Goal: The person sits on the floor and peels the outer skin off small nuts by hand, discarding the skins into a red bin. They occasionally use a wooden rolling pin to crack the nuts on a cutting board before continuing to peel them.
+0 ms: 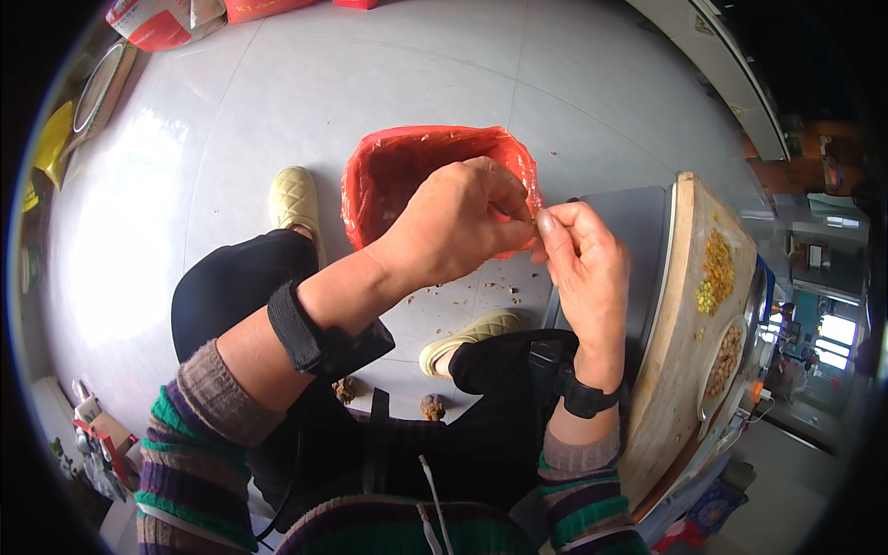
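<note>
Both hands meet fingertip to fingertip over the right rim of a bin (352, 208) lined with a red plastic bag. My left hand (454, 215) reaches across the bin, thumb and forefinger pinched on a tiny brownish piece (534, 221). The same piece is between the thumb and fingers of my right hand (590, 253). Fingers cover most of it, so its kind cannot be made out. On a wooden board (666, 361) to the right lie a heap of yellow and green shelled kernels (718, 267) and a bowl of light-brown nuts (725, 361).
Bits of shell (510, 288) are scattered on the grey tile floor (416, 76) between my slippered feet. A grey panel (617, 229) stands below the board's left edge. Bags (163, 24) sit at the far upper left, near a framed round object (100, 87).
</note>
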Demonstrator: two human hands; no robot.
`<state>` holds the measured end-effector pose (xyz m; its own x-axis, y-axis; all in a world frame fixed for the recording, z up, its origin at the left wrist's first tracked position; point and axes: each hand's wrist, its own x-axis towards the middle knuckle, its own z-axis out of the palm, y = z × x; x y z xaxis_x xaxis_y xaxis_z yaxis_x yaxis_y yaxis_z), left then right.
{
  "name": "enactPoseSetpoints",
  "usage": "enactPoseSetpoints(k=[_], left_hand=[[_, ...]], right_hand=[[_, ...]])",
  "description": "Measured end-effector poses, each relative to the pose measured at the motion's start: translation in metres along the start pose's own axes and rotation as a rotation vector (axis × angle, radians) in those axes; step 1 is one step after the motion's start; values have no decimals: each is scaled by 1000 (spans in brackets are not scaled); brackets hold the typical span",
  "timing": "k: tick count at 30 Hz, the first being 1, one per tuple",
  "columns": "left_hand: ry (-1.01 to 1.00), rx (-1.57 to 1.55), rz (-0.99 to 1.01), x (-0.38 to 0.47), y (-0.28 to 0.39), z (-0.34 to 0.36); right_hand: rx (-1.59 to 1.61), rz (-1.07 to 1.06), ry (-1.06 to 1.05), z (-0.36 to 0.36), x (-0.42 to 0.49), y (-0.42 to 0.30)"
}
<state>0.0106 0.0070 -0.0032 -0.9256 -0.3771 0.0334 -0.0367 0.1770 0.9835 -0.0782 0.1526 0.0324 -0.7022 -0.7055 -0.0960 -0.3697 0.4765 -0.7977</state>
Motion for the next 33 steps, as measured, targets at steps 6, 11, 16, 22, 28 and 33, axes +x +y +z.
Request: enactPoseSetpoints(k=[6,11,16,22,28,33], left_hand=[[-111,-278,-326,1,9,-6],[-132,-133,-281,0,10,-7],[-145,-256,-148,0,26,-3],[-92,-221,-208,0,27,-5],[-114,359,143,-6,7,3],[-102,411,146,-5,13,3]], right_hand=[[466,191,-73,-6,5,-2],[456,129,-130,0,4,2],[631,126,-63,-36,6,16],[-220,7,542,-178,-7,59],[-386,204,496,-250,-10,115],[-192,112,705,-251,-16,109]])
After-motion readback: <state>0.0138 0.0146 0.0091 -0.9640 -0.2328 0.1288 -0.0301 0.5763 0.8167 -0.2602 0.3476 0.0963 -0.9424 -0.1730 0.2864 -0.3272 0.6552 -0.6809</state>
